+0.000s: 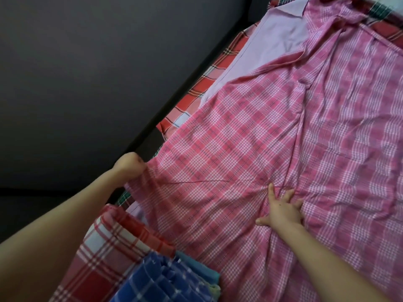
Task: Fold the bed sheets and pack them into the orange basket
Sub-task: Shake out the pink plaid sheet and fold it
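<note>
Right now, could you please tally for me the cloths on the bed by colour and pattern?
Pink checked sheet: 1
Lilac plain sheet: 1
Red plaid sheet underneath: 1
Red-and-white checked cloth, folded: 1
Blue checked cloth: 1
Teal cloth, edge only: 1
Pale green cloth, edge only: 1
Total: 7

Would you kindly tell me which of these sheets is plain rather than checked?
The plain lilac sheet, partly under the pink checked sheet; every other one is plaid or checked.
</note>
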Action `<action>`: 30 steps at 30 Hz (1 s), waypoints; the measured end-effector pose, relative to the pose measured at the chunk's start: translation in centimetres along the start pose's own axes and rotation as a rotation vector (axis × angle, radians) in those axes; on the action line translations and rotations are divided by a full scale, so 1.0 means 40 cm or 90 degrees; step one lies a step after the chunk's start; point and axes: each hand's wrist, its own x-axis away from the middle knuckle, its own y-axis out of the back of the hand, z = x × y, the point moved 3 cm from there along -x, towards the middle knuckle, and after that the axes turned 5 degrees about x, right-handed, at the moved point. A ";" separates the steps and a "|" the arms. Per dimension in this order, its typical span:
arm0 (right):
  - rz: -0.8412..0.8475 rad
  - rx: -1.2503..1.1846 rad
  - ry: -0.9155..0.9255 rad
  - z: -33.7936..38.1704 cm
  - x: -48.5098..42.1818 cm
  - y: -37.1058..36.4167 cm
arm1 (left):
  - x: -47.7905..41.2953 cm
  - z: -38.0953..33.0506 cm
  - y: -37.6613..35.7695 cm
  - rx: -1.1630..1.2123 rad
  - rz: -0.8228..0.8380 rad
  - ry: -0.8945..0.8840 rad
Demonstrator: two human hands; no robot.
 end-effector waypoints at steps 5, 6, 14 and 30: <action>0.009 -0.017 0.008 0.003 0.005 0.020 | 0.092 -0.187 0.008 -0.018 -0.019 -0.126; 0.009 -0.025 0.014 -0.001 0.012 0.023 | 0.127 -0.220 0.004 -0.025 -0.025 -0.157; -0.107 -0.579 0.290 0.044 0.278 0.195 | 0.387 -0.425 -0.028 0.188 -0.026 -0.218; -0.502 -0.924 0.189 -0.256 0.719 0.337 | 0.916 -0.619 0.035 0.444 0.125 -0.261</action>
